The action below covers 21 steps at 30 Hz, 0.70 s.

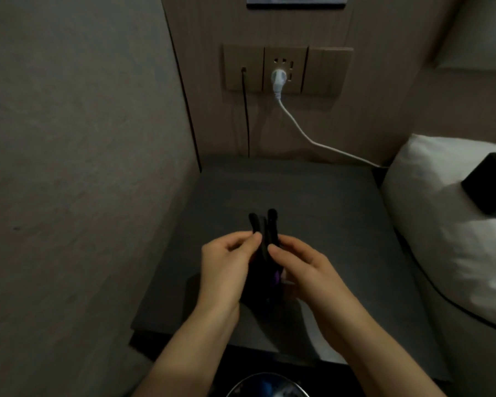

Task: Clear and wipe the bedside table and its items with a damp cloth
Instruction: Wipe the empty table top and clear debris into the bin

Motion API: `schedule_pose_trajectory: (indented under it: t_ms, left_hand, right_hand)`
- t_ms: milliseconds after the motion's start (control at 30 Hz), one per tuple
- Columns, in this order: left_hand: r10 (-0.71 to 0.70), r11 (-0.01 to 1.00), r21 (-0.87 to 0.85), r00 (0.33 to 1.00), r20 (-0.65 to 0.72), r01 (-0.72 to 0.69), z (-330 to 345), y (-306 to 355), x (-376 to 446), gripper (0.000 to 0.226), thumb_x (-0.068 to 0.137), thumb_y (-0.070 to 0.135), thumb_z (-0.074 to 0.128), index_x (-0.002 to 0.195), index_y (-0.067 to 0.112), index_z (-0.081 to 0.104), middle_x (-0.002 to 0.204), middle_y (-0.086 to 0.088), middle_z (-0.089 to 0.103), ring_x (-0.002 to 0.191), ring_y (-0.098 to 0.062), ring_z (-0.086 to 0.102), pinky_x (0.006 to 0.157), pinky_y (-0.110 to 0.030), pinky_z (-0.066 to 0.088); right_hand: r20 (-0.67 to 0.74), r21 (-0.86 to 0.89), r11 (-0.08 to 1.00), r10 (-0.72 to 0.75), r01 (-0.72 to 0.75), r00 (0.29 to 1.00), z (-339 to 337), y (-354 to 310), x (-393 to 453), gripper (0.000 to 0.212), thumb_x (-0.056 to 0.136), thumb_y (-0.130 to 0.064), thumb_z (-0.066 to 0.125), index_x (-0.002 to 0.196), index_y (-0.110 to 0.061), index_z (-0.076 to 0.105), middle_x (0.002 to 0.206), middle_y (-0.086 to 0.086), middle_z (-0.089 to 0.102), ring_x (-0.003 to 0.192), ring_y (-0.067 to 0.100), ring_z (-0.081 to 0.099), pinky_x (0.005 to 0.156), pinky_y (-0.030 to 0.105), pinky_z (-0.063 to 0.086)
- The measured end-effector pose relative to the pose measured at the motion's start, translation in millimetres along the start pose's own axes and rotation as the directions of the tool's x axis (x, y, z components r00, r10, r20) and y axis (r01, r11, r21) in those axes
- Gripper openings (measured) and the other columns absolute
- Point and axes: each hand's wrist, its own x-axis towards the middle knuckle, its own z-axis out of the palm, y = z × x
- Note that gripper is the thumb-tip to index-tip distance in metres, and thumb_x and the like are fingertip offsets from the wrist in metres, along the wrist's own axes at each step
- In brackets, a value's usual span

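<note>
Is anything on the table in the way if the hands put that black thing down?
Nothing visible: both hands, left hand and right hand, hold the black object above the bedside table, whose visible top is bare.

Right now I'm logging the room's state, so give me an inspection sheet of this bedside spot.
Surface: dark bedside table, bare where visible.
Job's things: a dark object held above the table; what it is cannot be told. No cloth clearly seen.
Clutter: nothing seen on the table; black box lies on the bed.
Grip: left hand and right hand both pinch the dark object.
Cables: white cable plugged into the wall socket panel, running toward the bed; black cable hanging from the panel.
Surroundings: white pillow right, wall left, round bin below.
</note>
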Motion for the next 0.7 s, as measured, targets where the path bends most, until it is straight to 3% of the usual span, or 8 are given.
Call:
schedule_pose_trajectory:
  t_ms: [133, 267, 367, 500, 600, 700]
  left_hand:
    - [-0.007, 1.0, 0.025, 0.997, 0.078, 0.005, -1, -1, -3, 0.021, 0.084, 0.015, 0.07, 0.067, 0.024, 0.076, 0.067, 0.008, 0.073, 0.06, 0.001, 0.068, 0.044, -0.01, 0.045]
    - [-0.063, 0.992, -0.102, 0.993, 0.102, 0.074, -9, 2, -3, 0.024, 0.087, 0.009, 0.064, 0.066, 0.016, 0.074, 0.073, -0.007, 0.072, 0.062, -0.013, 0.068, 0.051, -0.018, 0.05]
    - [-0.007, 0.99, -0.138, 1.0, -0.023, 0.004, -22, 2, 6, 0.026, 0.09, 0.007, 0.06, 0.068, 0.016, 0.069, 0.077, -0.009, 0.069, 0.073, -0.02, 0.062, 0.068, -0.029, 0.05]
    - [0.116, 0.988, -0.076, 0.973, -0.198, -0.133, -41, 7, 17, 0.015, 0.094, 0.011, 0.055, 0.085, 0.016, 0.065, 0.087, -0.009, 0.067, 0.085, -0.023, 0.058, 0.082, -0.041, 0.045]
    - [0.154, 0.983, -0.058, 0.953, -0.26, -0.175, -49, 10, 19, 0.013, 0.093, 0.015, 0.059, 0.084, 0.02, 0.067, 0.085, -0.002, 0.07, 0.085, -0.02, 0.062, 0.081, -0.041, 0.047]
    - [0.201, 0.977, -0.016, 0.937, -0.284, -0.214, -52, 14, 17, 0.016, 0.092, 0.013, 0.061, 0.081, 0.022, 0.069, 0.079, 0.005, 0.071, 0.079, -0.013, 0.064, 0.077, -0.037, 0.05]
  right_hand:
    - [-0.034, -0.001, 1.0, 0.005, -0.005, 0.999, -8, 0, 1, 0.018, 0.092, -0.021, 0.063, 0.108, -0.02, 0.07, 0.098, 0.0, 0.076, 0.088, 0.013, 0.073, 0.067, 0.019, 0.057]
    - [-0.123, -0.135, 0.991, 0.0, -0.017, 0.992, -13, -6, 6, 0.017, 0.09, 0.002, 0.061, 0.096, -0.011, 0.07, 0.089, 0.009, 0.075, 0.076, 0.016, 0.072, 0.063, 0.022, 0.058]
    - [-0.214, -0.25, 0.968, -0.065, 0.009, 0.975, -28, -15, 8, 0.028, 0.089, 0.006, 0.06, 0.083, -0.02, 0.068, 0.085, 0.005, 0.075, 0.075, 0.013, 0.07, 0.067, 0.027, 0.058]
    - [-0.295, -0.404, 0.915, -0.154, 0.023, 0.943, -54, -21, 10, 0.031, 0.09, 0.001, 0.061, 0.084, -0.028, 0.067, 0.083, -0.003, 0.075, 0.079, 0.015, 0.072, 0.071, 0.038, 0.06]
    - [-0.306, -0.331, 0.944, -0.103, -0.004, 0.946, -63, -24, 12, 0.029, 0.092, -0.001, 0.06, 0.088, -0.028, 0.067, 0.075, -0.009, 0.074, 0.066, 0.011, 0.072, 0.054, 0.031, 0.055]
    - [-0.301, -0.219, 0.975, -0.043, -0.025, 0.953, -67, -25, 14, 0.029, 0.092, 0.001, 0.059, 0.09, -0.026, 0.069, 0.075, -0.007, 0.074, 0.06, 0.01, 0.071, 0.047, 0.023, 0.052]
